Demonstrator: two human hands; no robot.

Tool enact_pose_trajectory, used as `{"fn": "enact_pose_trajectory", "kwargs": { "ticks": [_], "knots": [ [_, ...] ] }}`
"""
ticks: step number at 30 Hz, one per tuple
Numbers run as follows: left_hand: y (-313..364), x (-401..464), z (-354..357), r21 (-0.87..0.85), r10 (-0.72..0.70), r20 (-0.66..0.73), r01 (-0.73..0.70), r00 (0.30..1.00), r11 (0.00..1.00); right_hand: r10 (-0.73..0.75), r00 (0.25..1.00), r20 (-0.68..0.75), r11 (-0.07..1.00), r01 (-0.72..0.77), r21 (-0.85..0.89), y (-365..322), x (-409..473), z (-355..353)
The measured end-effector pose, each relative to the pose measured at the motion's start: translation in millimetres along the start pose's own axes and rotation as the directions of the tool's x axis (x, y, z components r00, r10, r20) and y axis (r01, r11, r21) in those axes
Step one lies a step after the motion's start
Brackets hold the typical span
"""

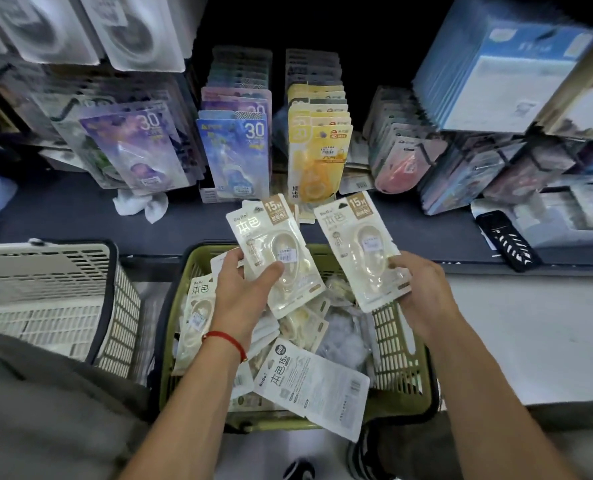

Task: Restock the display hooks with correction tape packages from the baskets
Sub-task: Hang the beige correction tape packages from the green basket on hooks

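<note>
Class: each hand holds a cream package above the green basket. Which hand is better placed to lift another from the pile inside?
Probably left. The left hand hangs directly over the pile in the green basket; the right hand sits above its right rim.

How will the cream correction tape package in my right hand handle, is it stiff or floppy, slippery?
The cream blister-card package in the right hand stands flat though held only at its lower edge, so it is probably fairly stiff and light. Its glossy plastic bubble may be slippery. Being flat, it is unlikely to roll.

Dark shelf ledge [80, 216]: crumpled white cloth [142, 204] left of centre; black device [508, 239] at right; boxed stock behind.
</note>
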State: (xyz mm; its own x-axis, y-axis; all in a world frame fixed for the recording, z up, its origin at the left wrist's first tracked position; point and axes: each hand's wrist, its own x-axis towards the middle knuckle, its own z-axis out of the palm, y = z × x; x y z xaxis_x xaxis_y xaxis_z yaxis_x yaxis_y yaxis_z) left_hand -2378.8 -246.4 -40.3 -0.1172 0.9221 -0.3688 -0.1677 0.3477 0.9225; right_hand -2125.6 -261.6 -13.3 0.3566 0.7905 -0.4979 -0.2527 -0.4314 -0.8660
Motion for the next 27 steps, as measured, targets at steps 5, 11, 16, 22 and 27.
{"fn": "enact_pose_trajectory", "kwargs": {
  "ticks": [5,11,16,22,27],
  "knots": [
    [-6,-17,5,-0.090,-0.059,0.073,0.065,0.996,0.994,-0.068,0.979,0.194,0.992,0.086,-0.088,25,-27,44],
    [-4,-32,-6,-0.133,-0.029,0.070,0.039,0.997,0.990,-0.306,0.918,0.251,0.815,0.389,-0.428,45,-40,72],
    [4,-21,-34,-0.135,-0.021,-0.077,0.010,0.997,0.991,-0.399,0.839,0.371,0.433,0.528,-0.730,55,-33,63],
    [11,-16,-57,-0.151,-0.035,-0.216,0.002,0.976,0.989,-0.262,0.863,0.432,0.160,0.480,-0.863,81,-39,64],
    [19,-24,-52,-0.082,0.014,-0.225,-0.033,0.974,0.996,-0.225,0.966,0.124,0.789,0.255,-0.560,31,-28,25]
  ]
}}
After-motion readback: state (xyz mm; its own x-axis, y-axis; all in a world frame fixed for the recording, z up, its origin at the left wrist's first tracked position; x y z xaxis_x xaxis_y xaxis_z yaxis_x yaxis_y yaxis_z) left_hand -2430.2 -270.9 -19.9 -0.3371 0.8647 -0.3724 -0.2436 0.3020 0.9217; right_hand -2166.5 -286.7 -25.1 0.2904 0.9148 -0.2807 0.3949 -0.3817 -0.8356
